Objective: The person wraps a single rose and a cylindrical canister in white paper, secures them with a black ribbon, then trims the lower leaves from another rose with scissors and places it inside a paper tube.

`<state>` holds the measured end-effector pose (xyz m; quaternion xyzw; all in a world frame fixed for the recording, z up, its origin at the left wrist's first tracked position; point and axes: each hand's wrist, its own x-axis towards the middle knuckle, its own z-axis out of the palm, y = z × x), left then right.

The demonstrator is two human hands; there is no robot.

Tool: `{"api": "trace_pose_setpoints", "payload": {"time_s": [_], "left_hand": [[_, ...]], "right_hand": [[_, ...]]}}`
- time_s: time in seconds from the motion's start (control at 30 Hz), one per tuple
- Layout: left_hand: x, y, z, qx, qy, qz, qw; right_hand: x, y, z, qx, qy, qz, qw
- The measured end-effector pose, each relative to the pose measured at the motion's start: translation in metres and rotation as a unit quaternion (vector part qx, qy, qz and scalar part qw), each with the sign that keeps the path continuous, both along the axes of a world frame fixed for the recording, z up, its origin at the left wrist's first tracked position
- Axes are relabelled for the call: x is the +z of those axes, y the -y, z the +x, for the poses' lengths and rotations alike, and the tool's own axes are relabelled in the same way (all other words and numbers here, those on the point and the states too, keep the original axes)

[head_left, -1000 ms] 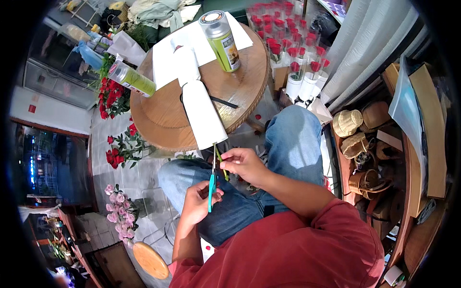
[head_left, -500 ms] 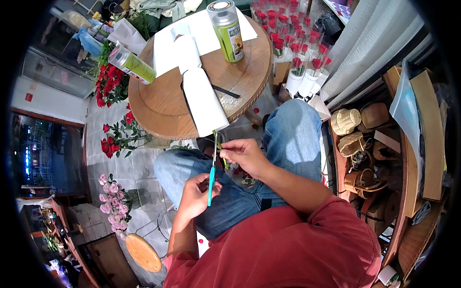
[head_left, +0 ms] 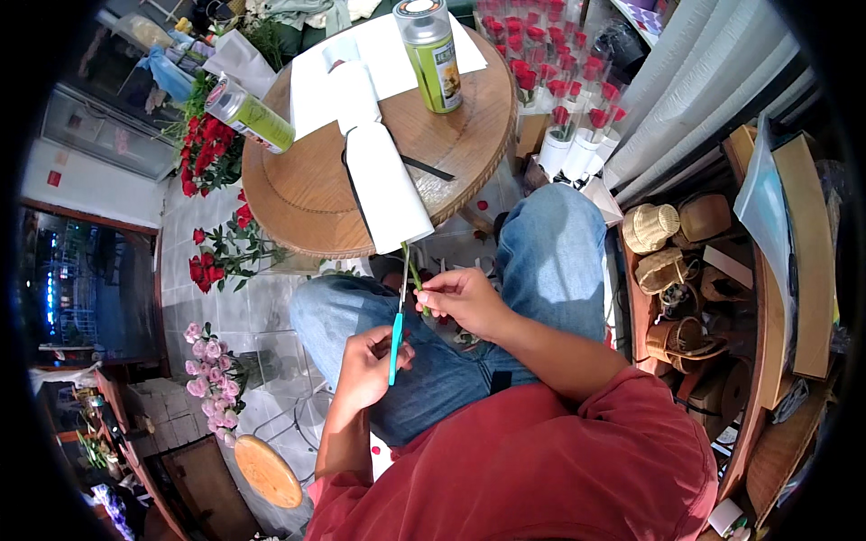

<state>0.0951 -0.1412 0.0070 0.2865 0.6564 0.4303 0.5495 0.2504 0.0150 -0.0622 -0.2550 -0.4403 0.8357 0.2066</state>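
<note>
— Where is the green stem (head_left: 413, 270) found, and how are the hands set on it?

— The stem is seen near the middle of the frame, just below the near rim of the round wooden tabletop (head_left: 307, 194). Its lower end is pinched by the fingers of the right hand (head_left: 462, 302). A teal-handled cutting tool (head_left: 396, 335), most likely scissors, is gripped in the closed left hand (head_left: 370, 365), just below and to the left of the right hand.

— Which way is the long axis laid?

— The stem is run nearly upright in the frame, from the right hand up into the open end of a white paper wrap (head_left: 388, 185) that is laid over the tabletop's edge. The tool is held almost parallel to it, with its metal tip brought close beside the stem, just left of the right hand's fingers. Of the two, the right hand is the nearer one, being already on the stem.

— What cannot be made out?

— Whatever is carried at the stem's upper end is hidden inside the wrap. Whether the blades are parted or closed, and whether the stem is touched by them, cannot be told. The left fingers are partly covered by the handle.
</note>
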Motion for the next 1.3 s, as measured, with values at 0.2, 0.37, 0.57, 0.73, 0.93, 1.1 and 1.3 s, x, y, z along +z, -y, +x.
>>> {"api": "trace_pose_setpoints", "payload": {"time_s": [0.2, 0.37, 0.57, 0.73, 0.93, 1.1, 1.3], "left_hand": [[-0.001, 0.011, 0.006, 0.023, 0.003, -0.004, 1.000], [0.003, 0.029, 0.007, -0.050, 0.038, -0.028, 0.998], [-0.002, 0.000, 0.035, -0.076, -0.095, 0.064, 0.991], [-0.023, -0.002, 0.060, -0.068, -0.128, 0.233, 0.962], [-0.003, -0.017, 0.063, -0.189, -0.111, 0.253, 0.942], [-0.022, -0.016, 0.044, -0.236, -0.146, 0.250, 0.928], [-0.016, -0.013, 0.043, -0.263, -0.176, 0.255, 0.914]], "right_hand": [[0.000, 0.004, 0.009, 0.010, 0.018, -0.003, 1.000], [-0.023, 0.015, 0.037, 0.046, 0.160, 0.164, 0.972], [-0.018, 0.040, 0.061, -0.041, 0.102, 0.447, 0.888], [0.030, 0.054, 0.059, 0.065, 0.016, 0.319, 0.945], [0.145, 0.003, 0.209, -0.235, 0.249, 0.524, 0.780], [0.249, 0.008, 0.345, -0.432, 0.629, 0.460, 0.454], [0.233, 0.008, 0.408, -0.380, 0.728, 0.410, 0.397]]}}
